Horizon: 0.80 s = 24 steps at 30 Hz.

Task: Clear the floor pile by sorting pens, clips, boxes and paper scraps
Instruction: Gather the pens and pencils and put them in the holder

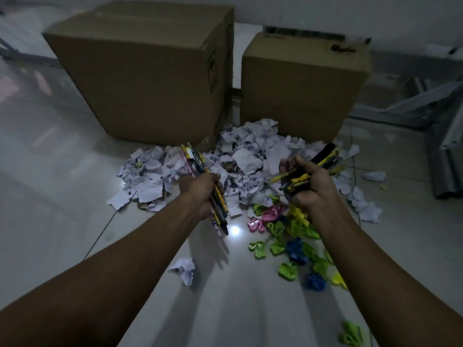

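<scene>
**Yellow-and-black pens in both fists over the paper heap**

Yellow, black, patterned: pens fill both hands. The left hand (203, 194) has its fingers curled tight round a long bundle of pens (200, 176), which runs from beyond the knuckles, over the paper, down past the heel of the hand toward the floor (62, 159). The right hand (307, 185) is clenched round a second bunch of pens (323, 159), tips fanning up and to the right, a few stubs poking out to the left of the thumb.

Both grips hang just above the pile of crumpled paper scraps (245, 156), which spreads across the tiles against the foot of two closed cardboard boxes: the big box (140, 78) on the left, the smaller box (300, 86) on the right, a narrow gap between them.

Under and nearer than the right wrist lies a scatter of plastic clips (288, 236), green, pink, blue and yellow. One stray paper ball (184, 270) sits alone between the forearms. Grey metal rails (446, 146) lie off to the right.
</scene>
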Tool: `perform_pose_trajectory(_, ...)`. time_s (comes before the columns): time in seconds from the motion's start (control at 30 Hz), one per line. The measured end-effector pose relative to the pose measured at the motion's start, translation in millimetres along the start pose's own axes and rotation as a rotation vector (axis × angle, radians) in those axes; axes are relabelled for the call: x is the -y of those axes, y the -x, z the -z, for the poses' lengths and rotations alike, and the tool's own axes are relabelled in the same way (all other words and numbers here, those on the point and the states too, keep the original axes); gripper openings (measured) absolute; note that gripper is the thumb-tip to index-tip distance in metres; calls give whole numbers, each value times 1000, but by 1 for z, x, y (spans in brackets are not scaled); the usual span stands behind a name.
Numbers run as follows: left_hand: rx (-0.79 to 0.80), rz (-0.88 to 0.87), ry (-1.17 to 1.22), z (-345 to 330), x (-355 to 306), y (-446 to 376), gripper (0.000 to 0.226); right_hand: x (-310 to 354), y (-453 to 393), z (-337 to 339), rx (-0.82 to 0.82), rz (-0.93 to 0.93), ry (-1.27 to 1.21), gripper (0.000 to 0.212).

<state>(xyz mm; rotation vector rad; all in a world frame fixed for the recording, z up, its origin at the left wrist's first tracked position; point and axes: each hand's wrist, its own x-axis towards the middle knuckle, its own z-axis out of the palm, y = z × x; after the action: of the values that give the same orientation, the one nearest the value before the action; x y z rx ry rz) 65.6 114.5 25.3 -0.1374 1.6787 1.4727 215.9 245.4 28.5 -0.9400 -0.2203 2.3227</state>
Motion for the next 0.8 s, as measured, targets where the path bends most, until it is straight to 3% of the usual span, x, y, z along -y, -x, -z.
perform_pose_trajectory(0.07,30,22,-4,-16,-4,1,17,10,4,-4,0,19,-116,19)
perform_pose_trajectory(0.17,97,56,-13,-42,-12,3,7,23,7,-10,14,56,-88,16)
perform_pose_trajectory(0.47,248,61,-208,-103,-80,8,15,77,2,-41,13,88,-35,23)
perform_pose_trajectory(0.63,271,15,-241,-125,-124,11,7,112,-10,-70,22,105,114,22)
perform_pose_trajectory(0.8,307,43,-240,-149,-173,41,12,145,15,-111,20,132,279,26)
